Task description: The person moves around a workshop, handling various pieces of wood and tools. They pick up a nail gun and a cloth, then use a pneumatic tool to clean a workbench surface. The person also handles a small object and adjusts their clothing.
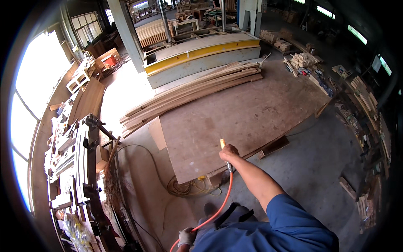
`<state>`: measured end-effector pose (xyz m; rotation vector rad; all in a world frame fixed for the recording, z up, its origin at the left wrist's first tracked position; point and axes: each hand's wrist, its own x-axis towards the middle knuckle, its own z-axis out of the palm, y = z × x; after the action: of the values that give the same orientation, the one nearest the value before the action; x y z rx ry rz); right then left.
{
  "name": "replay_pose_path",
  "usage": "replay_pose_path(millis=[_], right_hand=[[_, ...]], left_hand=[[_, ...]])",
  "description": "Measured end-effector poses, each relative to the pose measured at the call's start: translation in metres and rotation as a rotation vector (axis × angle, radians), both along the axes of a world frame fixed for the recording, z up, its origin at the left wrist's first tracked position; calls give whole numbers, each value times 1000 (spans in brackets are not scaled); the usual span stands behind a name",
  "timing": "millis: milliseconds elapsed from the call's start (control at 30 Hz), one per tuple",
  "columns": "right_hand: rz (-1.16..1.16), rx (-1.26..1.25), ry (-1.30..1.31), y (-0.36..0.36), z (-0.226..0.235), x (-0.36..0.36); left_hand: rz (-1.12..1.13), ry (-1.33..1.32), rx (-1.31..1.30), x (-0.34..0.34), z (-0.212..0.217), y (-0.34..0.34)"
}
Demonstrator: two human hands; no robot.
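Note:
My right hand [228, 153] is closed around a yellow-ended air blow gun [222, 143], held out over the near edge of a wide brown board [235, 119]. A metal fitting below that hand joins the gun to an orange air hose [227, 195]. The hose curves down towards my body. Low in the view, my left hand [187, 236], in a pale glove, is wrapped around the same hose. Dust and dark stains mark the board's top. What the gun's nozzle points at is too small to tell.
Long wooden planks [197, 90] lie stacked along the board's far side, before a press with a yellow beam [201, 54]. Coiled cables [180, 187] lie on the floor under the near left corner. A cluttered rack [86, 168] stands left; wood offcuts [304, 61] are piled far right.

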<state>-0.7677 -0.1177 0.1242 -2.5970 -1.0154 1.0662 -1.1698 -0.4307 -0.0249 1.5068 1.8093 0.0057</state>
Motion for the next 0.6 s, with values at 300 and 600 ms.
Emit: replay_pose_path(millis=[300, 600], right_hand=[[-461, 139, -59, -34, -7, 129], [-724, 126, -253, -108, 27, 258]], left_hand=[[-144, -235, -36, -22, -8, 62], [-341, -228, 8, -53, -50, 82]])
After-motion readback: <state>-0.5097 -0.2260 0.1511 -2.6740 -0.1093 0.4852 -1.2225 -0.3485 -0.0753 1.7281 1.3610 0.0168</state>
